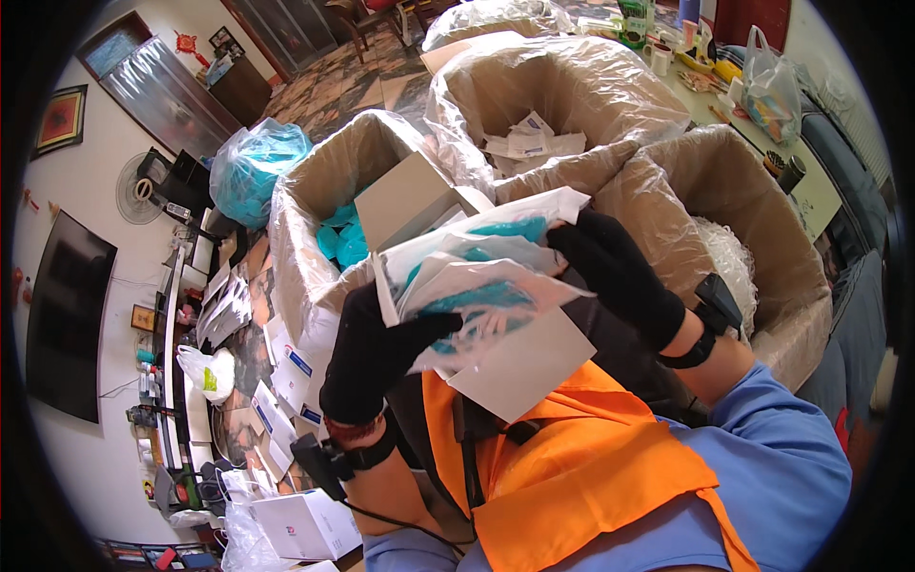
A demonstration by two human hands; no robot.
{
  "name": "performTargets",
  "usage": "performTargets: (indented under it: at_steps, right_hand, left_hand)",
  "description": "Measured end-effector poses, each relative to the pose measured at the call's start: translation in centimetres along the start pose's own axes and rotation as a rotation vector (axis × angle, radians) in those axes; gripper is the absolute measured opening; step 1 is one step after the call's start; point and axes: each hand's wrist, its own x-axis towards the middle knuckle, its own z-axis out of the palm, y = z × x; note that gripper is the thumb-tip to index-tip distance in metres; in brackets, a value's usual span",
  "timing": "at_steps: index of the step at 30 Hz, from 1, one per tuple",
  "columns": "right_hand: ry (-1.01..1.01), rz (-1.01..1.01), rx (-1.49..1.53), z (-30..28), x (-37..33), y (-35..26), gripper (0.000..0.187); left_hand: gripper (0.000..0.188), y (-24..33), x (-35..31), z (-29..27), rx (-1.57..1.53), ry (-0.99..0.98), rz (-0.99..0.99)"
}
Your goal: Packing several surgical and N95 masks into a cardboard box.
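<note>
Several clear packets (pixel 496 294) with teal contents lie stacked in front of me, at the mouth of an open white cardboard box (pixel 524 364). One box flap stands up at the far side and another hangs toward my lap. My left hand (pixel 367 348), in a black glove, is closed round the left side of the box and packets, thumb on top. My right hand (pixel 620 276), also gloved in black, pinches the right end of the packets. Most of the box's inside is hidden under the packets.
Just beyond is a plastic-lined carton (pixel 295 219) with teal pieces. Another lined carton (pixel 610 91) holds white packets, and a third (pixel 791 248) holds white stringy material. A teal-filled bag (pixel 257 172) stands left. Flat white boxes (pixel 272 429) litter the floor.
</note>
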Motion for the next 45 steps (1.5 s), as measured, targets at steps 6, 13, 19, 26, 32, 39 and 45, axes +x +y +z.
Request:
performTargets:
  at_steps: [6, 13, 19, 26, 32, 39, 45]
  right_hand:
    - [0.021, 0.043, -0.300, 0.2, 1.5, 4.8, 0.024]
    - [-0.111, -0.263, -0.809, -1.1, 2.0, 2.4, 0.020]
    - [-0.078, -0.167, -0.676, -0.8, 2.0, 0.7, 0.018]
    - [-0.342, -0.159, -0.748, 0.5, 2.5, 1.6, 0.024]
    - [-0.134, -0.386, -0.454, -0.7, 1.1, 6.1, 0.063]
    - [-0.176, -0.271, -1.064, 1.1, 0.2, 6.0, 0.044]
    - [-0.327, -0.419, -1.112, 0.1, -0.7, 5.9, 0.030]
  left_hand:
    - [0.109, -6.6, 1.3, 1.0, 0.369, 0.096, 0.176]
    - [0.118, -6.2, 0.4, 3.2, 0.614, 0.383, 0.333]
    - [0.117, -4.3, 0.6, 3.1, 0.703, 0.440, 0.399]
    - [0.095, -7.3, 0.5, 4.5, 0.649, 0.077, 0.254]
    - [0.099, -10.4, 0.7, 5.7, 0.486, 0.148, 0.294]
    - [0.104, -10.2, 1.2, 5.6, 0.402, 0.073, 0.130]
    - [0.101, -10.5, -0.6, 4.0, 0.346, 0.044, 0.148]
